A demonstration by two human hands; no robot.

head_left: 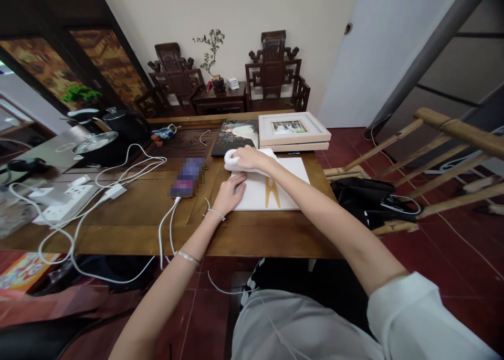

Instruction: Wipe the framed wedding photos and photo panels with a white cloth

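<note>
A white rectangular panel (pixel 255 196) lies on the wooden table in front of me, with a yellow A-shaped mark or piece (pixel 272 194) on it. My right hand (pixel 248 158) reaches across the panel, its fingers closed on a folded white cloth (pixel 232 161) at the panel's far left part. Some of the cloth is hidden under that hand. On the panel's left edge rests my left hand (pixel 231 193), fingers stretched out, just nearer to me than the cloth. Whether the panel is a picture back or a board, I cannot tell.
Behind the panel lie a dark photo print (pixel 236 134) and stacked pale frames (pixel 291 131). To the left are a phone (pixel 188 177) on a white cable, a power strip (pixel 66 202), tangled cords and a black pot (pixel 96 147). A wooden chair (pixel 452 131) stands at right.
</note>
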